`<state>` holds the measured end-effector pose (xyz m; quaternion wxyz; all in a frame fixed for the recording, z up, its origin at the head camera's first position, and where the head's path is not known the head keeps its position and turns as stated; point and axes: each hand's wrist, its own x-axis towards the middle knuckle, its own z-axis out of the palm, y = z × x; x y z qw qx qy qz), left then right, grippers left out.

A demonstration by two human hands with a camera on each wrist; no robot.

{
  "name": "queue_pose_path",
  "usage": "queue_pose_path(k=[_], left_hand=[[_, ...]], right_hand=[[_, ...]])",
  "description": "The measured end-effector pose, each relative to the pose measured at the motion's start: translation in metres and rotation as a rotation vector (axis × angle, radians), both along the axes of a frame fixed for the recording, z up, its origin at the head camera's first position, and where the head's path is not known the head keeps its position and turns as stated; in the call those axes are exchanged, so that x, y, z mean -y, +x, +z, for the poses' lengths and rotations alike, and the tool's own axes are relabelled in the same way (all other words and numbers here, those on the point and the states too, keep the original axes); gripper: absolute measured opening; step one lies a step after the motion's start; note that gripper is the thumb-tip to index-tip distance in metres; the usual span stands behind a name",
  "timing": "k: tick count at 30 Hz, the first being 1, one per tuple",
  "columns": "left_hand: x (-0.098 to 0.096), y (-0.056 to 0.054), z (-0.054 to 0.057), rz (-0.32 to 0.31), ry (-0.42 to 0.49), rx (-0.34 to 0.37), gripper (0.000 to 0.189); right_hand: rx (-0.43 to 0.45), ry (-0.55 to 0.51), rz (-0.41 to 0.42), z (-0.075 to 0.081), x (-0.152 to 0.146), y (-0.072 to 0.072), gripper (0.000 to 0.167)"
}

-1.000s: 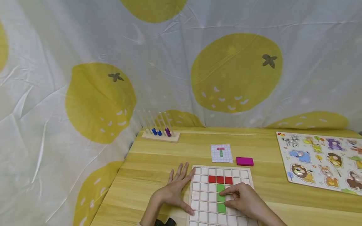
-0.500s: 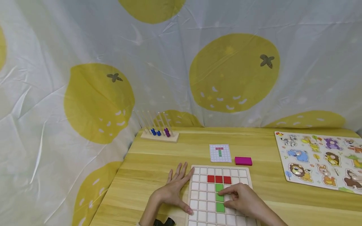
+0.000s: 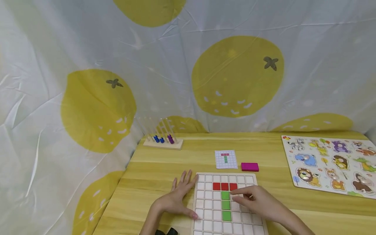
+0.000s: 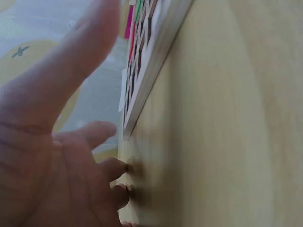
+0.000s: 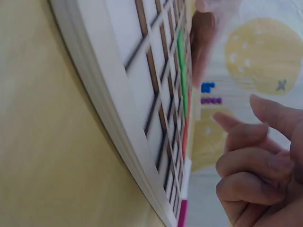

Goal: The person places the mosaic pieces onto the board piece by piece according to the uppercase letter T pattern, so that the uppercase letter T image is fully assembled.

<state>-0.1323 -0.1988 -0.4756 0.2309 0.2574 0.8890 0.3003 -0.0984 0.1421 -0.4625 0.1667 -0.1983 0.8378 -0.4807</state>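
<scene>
A white gridded board (image 3: 208, 213) in a pale wooden frame lies at the front of the table. Three red tiles (image 3: 224, 186) form a row on it, with three green tiles (image 3: 226, 205) in a column below the middle one. My left hand (image 3: 176, 197) spreads its fingers along the board's left edge, thumb on the frame. Over the board's right side is my right hand (image 3: 259, 199), thumb and index fingertips beside the top green tile. The right wrist view shows that hand (image 5: 255, 161) holding nothing, thumb and index apart, the other fingers loosely curled.
Behind the board lie a pattern card (image 3: 220, 161) with a small red and green T and a magenta block (image 3: 250, 167). A peg stand (image 3: 163, 145) with blue and purple beads stands back left. An animal puzzle (image 3: 323, 163) lies right. A lemon-print curtain (image 3: 164, 81) hangs behind.
My right hand has drawn up and right, off the green tiles its fingertips were on. The left hand keeps its place at the board's edge. The head view has shifted slightly.
</scene>
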Motion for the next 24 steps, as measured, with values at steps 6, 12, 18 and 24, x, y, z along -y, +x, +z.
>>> queue_pose_path(k=[6,12,18,24], left_hand=[[-0.007,-0.001,0.014,0.131,0.108,-0.073,0.090],[-0.037,-0.005,0.044,0.271,0.021,-0.400,0.070],[-0.065,-0.011,0.064,0.361,-0.080,-0.608,0.076],[-0.087,-0.016,0.059,0.398,-0.157,-0.738,0.078]], right_hand=[[-0.020,0.117,-0.155,0.023,-0.019,-0.006,0.053],[-0.239,0.254,-0.320,0.045,-0.027,-0.011,0.056],[-0.435,0.348,-0.339,0.051,-0.021,-0.020,0.072],[-0.616,0.461,-0.329,0.039,-0.011,-0.026,0.083]])
